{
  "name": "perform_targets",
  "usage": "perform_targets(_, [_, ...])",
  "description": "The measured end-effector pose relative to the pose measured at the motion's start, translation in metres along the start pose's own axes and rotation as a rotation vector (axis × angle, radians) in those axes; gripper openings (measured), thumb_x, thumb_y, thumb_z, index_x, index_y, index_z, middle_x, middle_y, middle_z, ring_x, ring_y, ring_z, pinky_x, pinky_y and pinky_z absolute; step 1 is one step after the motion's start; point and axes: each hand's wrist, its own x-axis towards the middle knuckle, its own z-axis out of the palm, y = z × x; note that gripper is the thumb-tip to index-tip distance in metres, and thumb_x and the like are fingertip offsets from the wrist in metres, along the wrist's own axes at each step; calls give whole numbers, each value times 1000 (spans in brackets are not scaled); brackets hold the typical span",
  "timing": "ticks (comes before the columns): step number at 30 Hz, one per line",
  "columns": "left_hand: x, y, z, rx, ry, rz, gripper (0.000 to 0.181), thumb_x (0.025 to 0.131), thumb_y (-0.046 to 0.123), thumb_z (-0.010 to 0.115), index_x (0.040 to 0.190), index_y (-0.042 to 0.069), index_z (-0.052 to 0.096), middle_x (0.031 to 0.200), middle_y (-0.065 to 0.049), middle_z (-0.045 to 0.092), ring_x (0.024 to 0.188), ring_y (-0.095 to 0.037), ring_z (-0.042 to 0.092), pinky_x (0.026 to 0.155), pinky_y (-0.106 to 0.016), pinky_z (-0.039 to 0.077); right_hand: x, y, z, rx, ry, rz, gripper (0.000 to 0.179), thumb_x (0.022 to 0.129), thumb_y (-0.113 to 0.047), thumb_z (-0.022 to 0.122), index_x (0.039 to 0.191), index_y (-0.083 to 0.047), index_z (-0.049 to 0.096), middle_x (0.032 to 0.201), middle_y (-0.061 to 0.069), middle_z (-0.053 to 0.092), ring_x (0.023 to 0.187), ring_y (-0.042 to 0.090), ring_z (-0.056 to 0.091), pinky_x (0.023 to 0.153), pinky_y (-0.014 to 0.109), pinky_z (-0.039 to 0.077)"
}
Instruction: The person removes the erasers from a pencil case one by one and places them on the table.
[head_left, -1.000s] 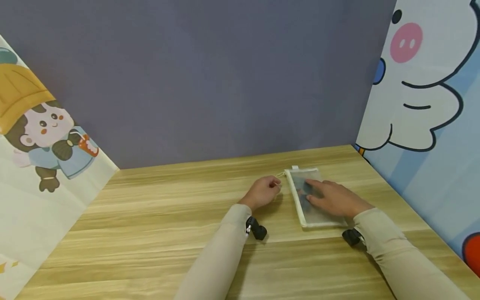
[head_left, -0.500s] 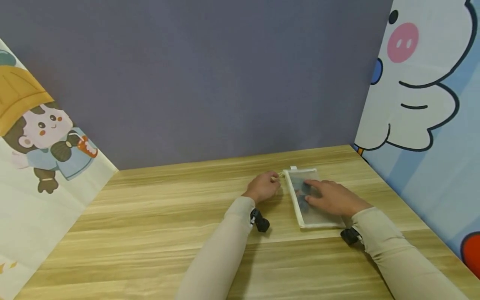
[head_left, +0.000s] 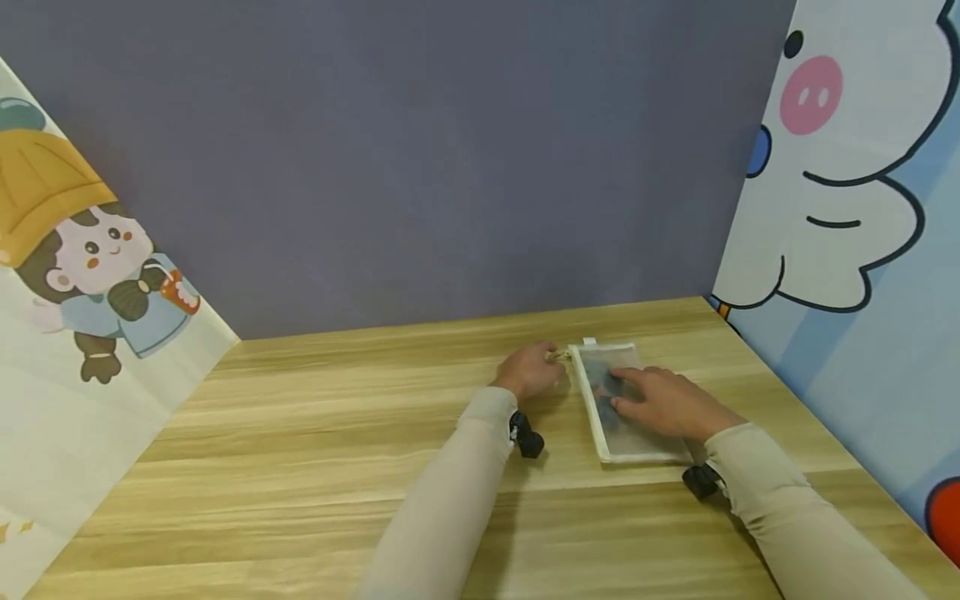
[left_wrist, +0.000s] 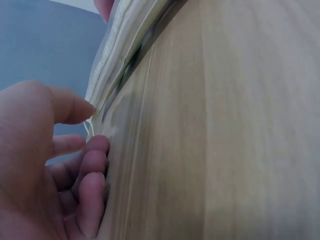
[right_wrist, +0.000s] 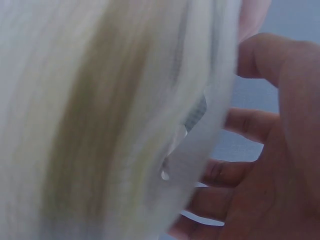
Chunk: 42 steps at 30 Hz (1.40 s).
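Observation:
A translucent, cream-edged zipper pouch (head_left: 637,448) lies flat on the wooden table, with something dark blue-grey showing through its sheet. My right hand (head_left: 670,403) rests on top of it, fingers extended and spread. In the right wrist view those fingers (right_wrist: 215,172) lie along the pouch's cloudy sheet (right_wrist: 200,150). At the pouch's far left corner, my left hand (head_left: 531,370) pinches the thin cord (head_left: 558,355) of the zipper. The left wrist view shows thumb and fingers (left_wrist: 92,200) curled at this cord (left_wrist: 89,128), beside the zipper edge (left_wrist: 112,55).
The wood-grain tabletop (head_left: 300,467) stretches left and forward of the hands. A grey wall panel (head_left: 450,167) rises behind it. Cartoon-printed panels stand at the left (head_left: 45,400) and right (head_left: 885,375). A small white tag (head_left: 589,341) sticks out from the pouch's far edge.
My left hand has moved slightly away and to the right, and its fingers have come onto the zipper cord. The right hand stays on the pouch, which has hardly shifted.

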Motion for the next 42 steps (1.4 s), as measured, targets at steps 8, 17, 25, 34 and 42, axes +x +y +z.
perform_targets(8, [0,4,3,76,17,-13,42,93,40,43,134,36,48,134,11,49,115,-20,51,80,-42,44,-1,1,3,-4,18,-11,61,91,-46,53,139,-10,43,122,22,53,102,36,55,78,50,44])
perform_targets(17, [2,5,6,-27,122,-80,29,92,39,50,117,36,63,120,12,59,99,-15,59,62,-31,45,-1,2,2,-15,13,-12,62,91,-48,51,139,-10,42,124,23,50,102,37,55,78,50,44])
perform_targets(25, [2,6,7,-28,164,-94,16,88,38,59,98,33,71,102,14,65,79,-9,59,62,-29,43,-2,-3,1,-36,1,-47,61,92,-46,51,139,-8,43,123,23,51,102,35,55,78,49,44])
perform_targets(34, [1,4,9,-51,191,-102,16,86,41,62,93,32,72,99,16,65,75,-7,57,59,-29,42,0,-3,1,-38,0,-36,66,90,-53,50,139,-8,43,110,19,52,76,19,53,63,38,43])
perform_targets(42, [2,2,13,-46,207,-103,13,88,35,60,92,31,72,86,18,63,70,-4,55,59,-29,43,-1,-2,3,-8,33,-56,62,92,-46,52,139,-6,42,142,25,29,122,44,38,92,57,35])
